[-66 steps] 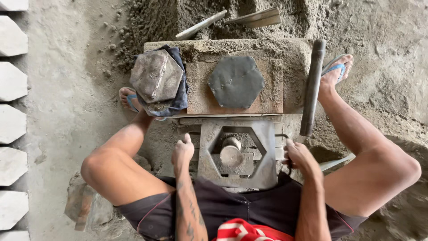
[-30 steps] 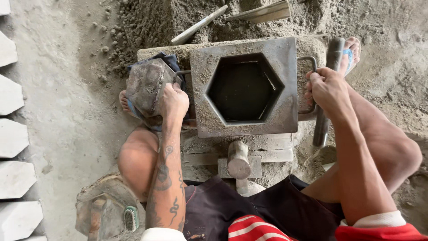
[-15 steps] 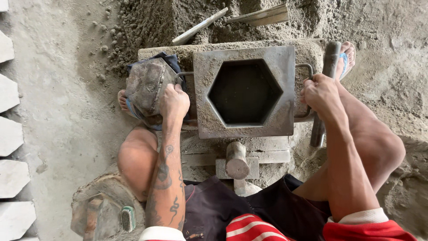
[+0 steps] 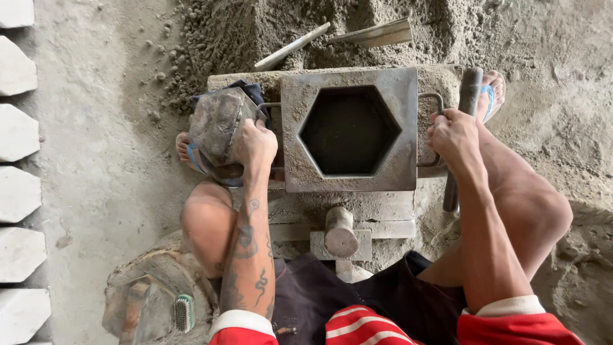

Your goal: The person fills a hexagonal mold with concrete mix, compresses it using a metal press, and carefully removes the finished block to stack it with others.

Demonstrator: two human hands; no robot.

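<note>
A square metal mould frame [image 4: 290, 137] with an empty, dark hexagonal opening rests on a cement-caked press in front of me. My left hand [image 4: 255, 145] grips the wire handle on the frame's left side, beside a dusty hexagonal plate [image 4: 216, 124] lying on a dark cloth. My right hand [image 4: 454, 135] grips the wire handle on the frame's right side, next to a long dark iron bar [image 4: 469, 89]. A round metal plunger [image 4: 340, 232] stands below the frame, between my knees.
A heap of grey cement mix [image 4: 255, 32] lies beyond the press, with two trowel-like blades [image 4: 370, 33] stuck in it. Several pale hexagonal pavers [image 4: 18, 131] line the left edge. A cement-crusted bucket with a small brush [image 4: 153, 300] sits at my lower left. My sandalled feet flank the press.
The mould frame was flipped up from near my lap onto the press, over where the grey hexagonal block lay. My hands took its side handles and have slid it slightly.
</note>
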